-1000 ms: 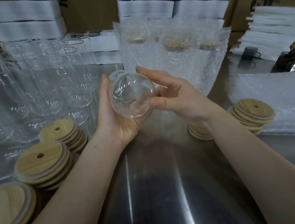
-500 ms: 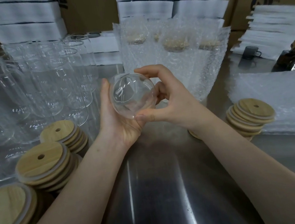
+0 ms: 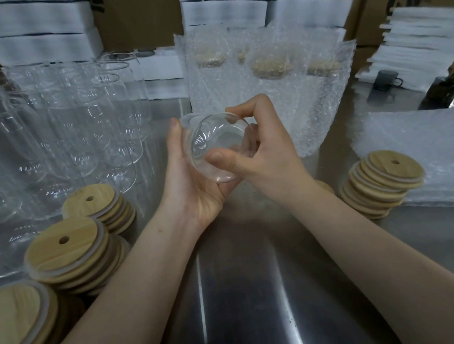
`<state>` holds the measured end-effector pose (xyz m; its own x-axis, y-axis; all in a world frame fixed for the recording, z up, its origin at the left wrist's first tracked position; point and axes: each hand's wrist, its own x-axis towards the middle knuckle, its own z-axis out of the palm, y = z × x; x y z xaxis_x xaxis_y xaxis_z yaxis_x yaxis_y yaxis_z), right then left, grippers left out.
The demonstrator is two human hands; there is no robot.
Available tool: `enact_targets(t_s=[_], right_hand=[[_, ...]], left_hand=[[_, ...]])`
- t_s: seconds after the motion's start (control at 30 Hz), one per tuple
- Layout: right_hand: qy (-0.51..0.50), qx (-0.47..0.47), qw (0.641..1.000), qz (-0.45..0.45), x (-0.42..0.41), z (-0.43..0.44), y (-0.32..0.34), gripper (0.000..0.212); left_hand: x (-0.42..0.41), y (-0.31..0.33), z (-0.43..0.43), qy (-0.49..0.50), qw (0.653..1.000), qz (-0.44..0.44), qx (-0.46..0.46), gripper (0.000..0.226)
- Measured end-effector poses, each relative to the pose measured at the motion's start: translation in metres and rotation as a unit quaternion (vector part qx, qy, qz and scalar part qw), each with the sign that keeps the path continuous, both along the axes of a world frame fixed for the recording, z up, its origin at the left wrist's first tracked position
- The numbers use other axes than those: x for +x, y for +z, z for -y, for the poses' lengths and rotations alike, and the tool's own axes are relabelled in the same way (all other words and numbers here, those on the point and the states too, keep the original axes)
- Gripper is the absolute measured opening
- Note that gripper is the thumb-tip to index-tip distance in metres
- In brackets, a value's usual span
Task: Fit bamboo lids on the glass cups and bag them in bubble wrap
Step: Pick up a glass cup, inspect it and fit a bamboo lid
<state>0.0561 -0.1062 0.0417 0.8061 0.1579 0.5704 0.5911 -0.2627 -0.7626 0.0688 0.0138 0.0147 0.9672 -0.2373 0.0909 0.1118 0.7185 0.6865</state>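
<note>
- A glass cup (image 3: 218, 144) was held above the steel table (image 3: 248, 296), base toward the camera.
- It was cradled in the left hand (image 3: 194, 192) (thumb laid along its side).
- Its base was pinched by the right hand (image 3: 269, 158).
- Bamboo lids (image 3: 64, 244) were stacked at either side.

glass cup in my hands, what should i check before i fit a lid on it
1. Grip on the glass cup: the left hand cradles it and the right hand pinches its edge: ok.
2. A hand free to take a lid: both hold the cup: not ok.
3. Bamboo lids close by: the right stack and the left stacks sit near on the table: ok.
4. Cup free of cracks or dirt: cannot tell.
5. Which end of the cup faces the camera: cannot tell.
6. Bubble wrap pile ready at the right: ok.
</note>
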Motion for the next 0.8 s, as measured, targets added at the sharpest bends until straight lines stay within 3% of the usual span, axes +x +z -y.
enact_targets(t_s=[0.37,0.57,0.8], right_hand=[[-0.016,0.013,0.999,0.035,0.007,0.001,-0.005,0.015],[0.016,0.025,0.996,0.079,0.013,0.002,-0.010,0.024],[0.033,0.060,0.998,0.003,0.018,0.010,-0.013,0.024]], left_hand=[[-0.003,0.002,-0.001,-0.002,1.000,-0.001,0.003,0.077],[0.002,0.000,-0.005,0.043,0.998,-0.034,0.020,0.085],[0.002,0.000,-0.007,0.130,0.989,-0.045,0.050,0.078]])
